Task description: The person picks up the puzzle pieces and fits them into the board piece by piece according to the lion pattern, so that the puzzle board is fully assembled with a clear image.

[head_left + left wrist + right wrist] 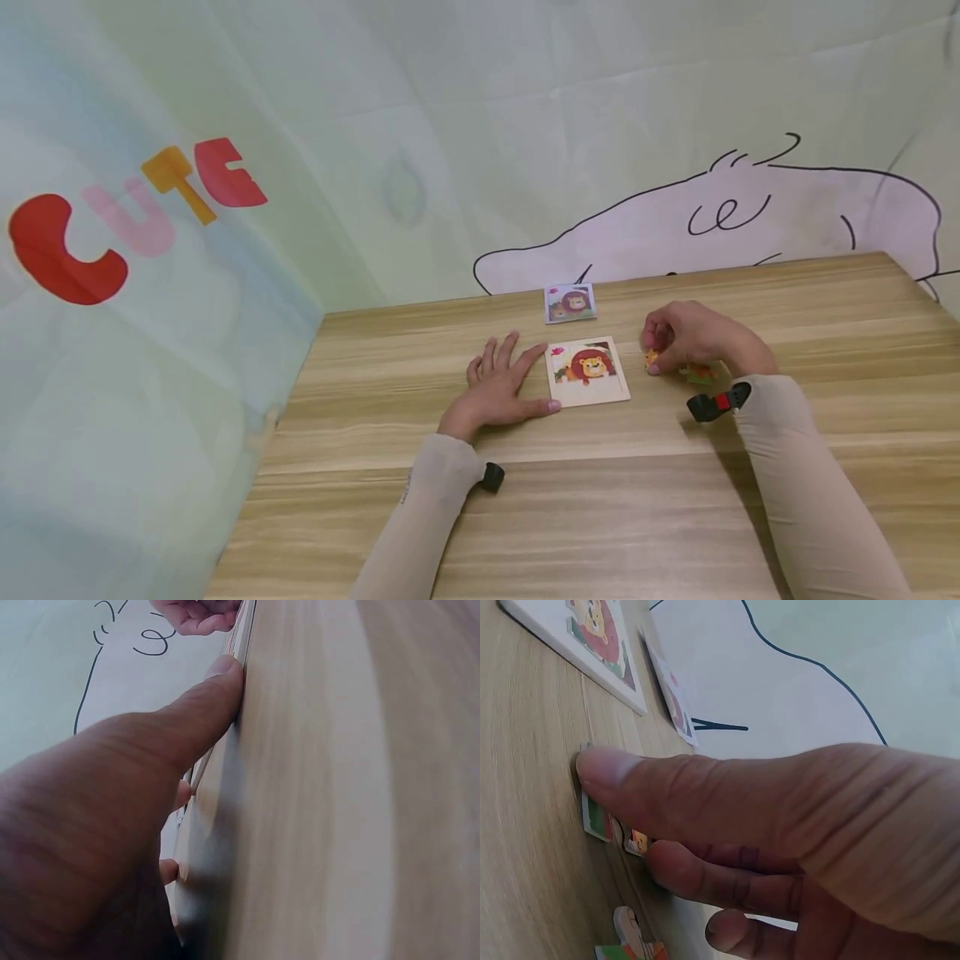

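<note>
A square wooden puzzle board (592, 393) lies on the table, with a lion picture filling its upper part and bare wood along its lower part. My left hand (501, 392) spreads at the board's left side, thumb at the near left corner and index fingertip by the far left corner. To the right of the board, my right hand (693, 337) pinches a small colourful puzzle piece (651, 361) between thumb and fingers, close over the table. In the right wrist view, the thumb partly covers this green-edged piece (594, 816). Another puzzle piece (700, 373) lies under the right wrist.
Behind the board lies a small lion picture card (570, 304). The wood-grain table (600, 508) meets a printed cloth backdrop (420, 167) along its far and left edges. Each wrist wears a small black camera, the right one (717, 402) near the loose piece.
</note>
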`<action>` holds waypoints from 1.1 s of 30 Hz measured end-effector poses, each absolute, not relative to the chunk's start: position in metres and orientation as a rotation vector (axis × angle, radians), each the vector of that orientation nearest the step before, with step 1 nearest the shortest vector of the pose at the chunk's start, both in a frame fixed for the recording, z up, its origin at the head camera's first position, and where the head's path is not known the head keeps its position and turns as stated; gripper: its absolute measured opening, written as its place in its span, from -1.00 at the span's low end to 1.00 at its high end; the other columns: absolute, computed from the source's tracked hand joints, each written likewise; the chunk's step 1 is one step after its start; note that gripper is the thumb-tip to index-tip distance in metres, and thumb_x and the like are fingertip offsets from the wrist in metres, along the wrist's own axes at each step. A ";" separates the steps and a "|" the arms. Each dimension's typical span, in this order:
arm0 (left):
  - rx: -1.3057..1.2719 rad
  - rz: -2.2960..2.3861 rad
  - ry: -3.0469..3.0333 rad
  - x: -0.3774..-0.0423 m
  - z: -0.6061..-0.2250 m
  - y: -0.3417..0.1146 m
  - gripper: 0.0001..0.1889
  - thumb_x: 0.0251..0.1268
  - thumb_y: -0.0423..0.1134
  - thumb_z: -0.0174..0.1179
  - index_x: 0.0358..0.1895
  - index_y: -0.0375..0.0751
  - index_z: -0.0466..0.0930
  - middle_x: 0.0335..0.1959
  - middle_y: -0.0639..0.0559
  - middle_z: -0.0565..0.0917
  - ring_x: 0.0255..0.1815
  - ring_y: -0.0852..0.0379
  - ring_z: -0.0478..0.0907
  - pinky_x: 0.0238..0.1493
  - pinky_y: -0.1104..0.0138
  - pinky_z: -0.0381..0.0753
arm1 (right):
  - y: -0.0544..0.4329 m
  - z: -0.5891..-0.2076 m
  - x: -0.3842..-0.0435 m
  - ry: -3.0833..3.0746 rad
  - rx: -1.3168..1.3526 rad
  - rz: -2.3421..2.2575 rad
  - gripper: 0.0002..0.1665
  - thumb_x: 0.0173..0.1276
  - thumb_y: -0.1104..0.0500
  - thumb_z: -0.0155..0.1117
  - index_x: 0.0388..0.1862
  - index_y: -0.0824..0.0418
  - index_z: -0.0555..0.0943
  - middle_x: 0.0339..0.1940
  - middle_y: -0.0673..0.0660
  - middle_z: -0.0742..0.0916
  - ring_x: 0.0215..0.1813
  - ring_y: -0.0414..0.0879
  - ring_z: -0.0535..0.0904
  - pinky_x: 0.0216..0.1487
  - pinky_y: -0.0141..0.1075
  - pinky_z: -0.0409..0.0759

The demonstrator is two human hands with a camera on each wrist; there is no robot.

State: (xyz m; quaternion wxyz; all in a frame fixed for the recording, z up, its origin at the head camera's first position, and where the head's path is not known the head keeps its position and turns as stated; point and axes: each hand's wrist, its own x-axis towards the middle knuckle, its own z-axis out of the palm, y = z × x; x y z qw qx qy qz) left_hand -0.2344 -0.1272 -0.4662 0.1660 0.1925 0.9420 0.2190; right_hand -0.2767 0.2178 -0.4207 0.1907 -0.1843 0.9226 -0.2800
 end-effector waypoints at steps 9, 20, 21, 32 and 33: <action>0.537 0.630 2.676 -0.237 -0.469 -0.127 0.02 0.33 0.38 0.30 0.77 0.38 -0.04 0.85 -0.07 -0.36 0.83 -0.33 -0.56 0.69 -0.35 -0.43 | 0.216 -0.421 -0.276 2.571 -0.533 -0.896 -0.67 0.25 0.29 0.62 -0.07 0.22 0.67 -0.13 0.17 0.73 -0.07 0.03 0.60 0.00 -0.17 0.62; 0.536 0.638 2.688 -0.236 -0.471 -0.128 0.03 0.31 0.40 0.31 0.76 0.41 -0.03 0.85 -0.05 -0.34 0.83 -0.32 -0.52 0.69 -0.36 -0.42 | 0.219 -0.423 -0.278 2.592 -0.463 -1.069 -0.68 0.32 0.25 0.59 0.00 0.23 0.71 -0.23 0.10 0.81 -0.18 -0.04 0.66 -0.10 -0.29 0.65; 0.536 0.632 2.689 -0.236 -0.469 -0.128 0.02 0.32 0.40 0.31 0.76 0.40 -0.02 0.85 -0.05 -0.34 0.83 -0.32 -0.51 0.69 -0.36 -0.40 | 0.218 -0.422 -0.278 2.597 -0.455 -1.077 -0.68 0.32 0.22 0.60 0.00 0.22 0.72 -0.25 0.08 0.80 -0.20 -0.05 0.65 -0.12 -0.29 0.64; 0.542 0.632 2.695 -0.239 -0.476 -0.129 0.02 0.31 0.40 0.32 0.75 0.43 -0.02 0.85 -0.02 -0.35 0.83 -0.31 -0.54 0.69 -0.37 -0.42 | 0.213 -0.412 -0.275 2.639 -0.476 -1.154 -0.64 0.40 0.08 0.58 0.09 0.22 0.80 -0.40 0.06 0.86 -0.32 -0.10 0.73 -0.21 -0.30 0.68; 0.542 0.633 2.694 -0.239 -0.476 -0.129 0.02 0.32 0.40 0.32 0.75 0.43 -0.02 0.85 -0.02 -0.35 0.83 -0.31 -0.54 0.69 -0.37 -0.41 | 0.212 -0.411 -0.275 2.640 -0.486 -1.164 -0.64 0.40 0.08 0.58 0.08 0.22 0.81 -0.41 0.06 0.86 -0.34 -0.10 0.73 -0.22 -0.29 0.67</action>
